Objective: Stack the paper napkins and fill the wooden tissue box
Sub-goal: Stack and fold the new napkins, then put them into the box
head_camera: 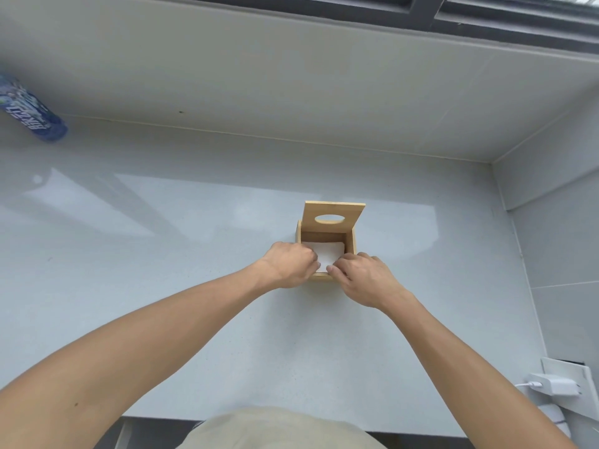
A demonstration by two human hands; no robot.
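Note:
A small wooden tissue box stands on the pale counter, its lid with an oval hole tipped up at the back. White paper napkins lie inside the box. My left hand rests over the box's front left corner, fingers curled onto the napkins' edge. My right hand is at the front right corner, its fingertips on the napkins' near edge. The front wall of the box is mostly hidden by both hands.
A blue-and-white bottle lies at the far left by the wall. A white charger is plugged in at the lower right wall. Walls close the counter at the back and right.

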